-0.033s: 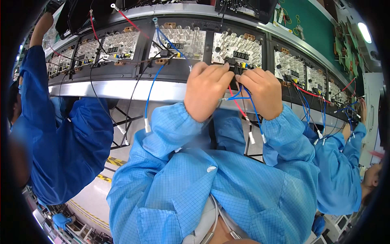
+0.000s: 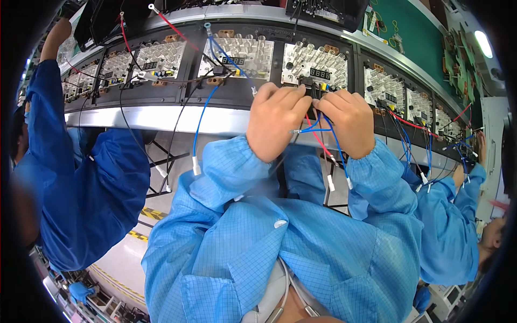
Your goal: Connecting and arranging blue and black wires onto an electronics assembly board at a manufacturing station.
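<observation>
At the near edge of a white circuit board (image 2: 328,59) with a four-digit display (image 2: 320,73), both of my hands work close together. My left hand (image 2: 277,123) is closed, its thumb and fingers pinched by a black connector block (image 2: 306,81). Closed in the same way, my right hand (image 2: 347,121) grips wires just beside it. From between the hands hang a red wire (image 2: 319,135) and blue wires (image 2: 335,139), some ending in white sleeves (image 2: 330,183). A ring terminal (image 2: 294,132) on a blue wire sticks out near my left palm. My fingertips hide the exact grip points.
Similar boards (image 2: 237,56) sit in black trays along a metal-edged line (image 2: 161,119), with loose red, black and blue wires (image 2: 200,121). A co-worker in dark blue (image 2: 91,199) stands at the left, another in light blue (image 2: 449,231) at the right. Behind lies a green mat (image 2: 414,32).
My left hand has shifted very slightly right. The white-sleeved wire end below the hands has swung a little left. My right hand stays in place.
</observation>
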Available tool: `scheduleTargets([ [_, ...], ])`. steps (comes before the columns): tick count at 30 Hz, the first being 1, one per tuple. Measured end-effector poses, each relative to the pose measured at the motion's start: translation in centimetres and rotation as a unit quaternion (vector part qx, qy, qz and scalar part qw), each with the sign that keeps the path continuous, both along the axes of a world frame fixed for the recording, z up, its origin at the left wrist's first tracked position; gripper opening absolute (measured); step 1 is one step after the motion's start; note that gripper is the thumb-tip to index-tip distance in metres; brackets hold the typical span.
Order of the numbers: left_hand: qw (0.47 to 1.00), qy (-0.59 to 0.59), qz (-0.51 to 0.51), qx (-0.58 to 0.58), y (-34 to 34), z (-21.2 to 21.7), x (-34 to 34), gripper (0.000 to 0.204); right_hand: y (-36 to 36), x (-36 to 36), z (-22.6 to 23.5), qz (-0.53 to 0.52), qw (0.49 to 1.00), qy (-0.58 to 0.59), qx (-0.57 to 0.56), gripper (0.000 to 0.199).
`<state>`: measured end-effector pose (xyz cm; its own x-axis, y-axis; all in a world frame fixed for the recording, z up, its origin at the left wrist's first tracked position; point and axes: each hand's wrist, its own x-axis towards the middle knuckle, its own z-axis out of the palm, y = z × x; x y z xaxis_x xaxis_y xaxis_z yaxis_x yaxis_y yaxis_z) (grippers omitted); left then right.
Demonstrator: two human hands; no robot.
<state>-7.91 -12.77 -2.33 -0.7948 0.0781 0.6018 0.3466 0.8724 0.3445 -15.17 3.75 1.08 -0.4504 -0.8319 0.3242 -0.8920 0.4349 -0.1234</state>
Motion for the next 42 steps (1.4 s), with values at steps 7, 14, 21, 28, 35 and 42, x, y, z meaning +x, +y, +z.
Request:
scheduleTargets([
  [7,1.000,0.009,0.012,-0.003,-0.6,-0.7,0.4,0.020,-0.4,-0.2,-1.1,0.006,0.996,0.061,-0.064,0.015],
  [14,1.000,0.004,-0.006,0.029,-1.1,-1.0,0.6,0.020,-0.4,0.1,-1.7,0.043,0.997,-0.016,-0.065,0.022],
  [21,0.999,0.004,-0.021,0.041,-1.0,-1.3,0.7,0.023,-0.3,0.1,-2.3,0.055,0.997,0.028,-0.039,0.018],
  [28,0.997,-0.019,-0.029,0.069,-1.0,-1.3,1.0,0.033,-0.3,-0.2,-2.3,0.057,0.998,-0.004,-0.032,0.030],
  [35,0.996,-0.040,-0.040,0.072,-1.2,-1.7,0.7,0.036,-0.7,-0.5,-2.7,0.049,0.998,0.007,-0.033,0.023],
  [42,0.994,-0.047,-0.064,0.080,-1.6,-2.4,0.4,0.035,-0.8,-1.1,-3.4,0.066,0.995,0.017,-0.075,0.012],
])
